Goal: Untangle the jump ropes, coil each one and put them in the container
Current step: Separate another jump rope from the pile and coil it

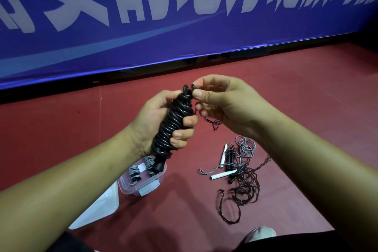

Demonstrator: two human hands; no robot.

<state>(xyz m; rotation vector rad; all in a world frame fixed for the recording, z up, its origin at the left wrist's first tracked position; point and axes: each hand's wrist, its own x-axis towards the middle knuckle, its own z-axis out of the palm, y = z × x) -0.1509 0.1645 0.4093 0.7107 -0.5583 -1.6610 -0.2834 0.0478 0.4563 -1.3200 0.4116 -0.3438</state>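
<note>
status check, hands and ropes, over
Left hand grips the coiled black rope; right hand pinches its loose end. Two grey coils in the container. Tangled ropes on the floor.

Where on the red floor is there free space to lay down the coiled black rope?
Bare floor lies between the container and the tangle of ropes, and a wide strip runs below the blue banner, left of the left hand. It is crowded at the tangle, and the container already holds grey coils.
</note>
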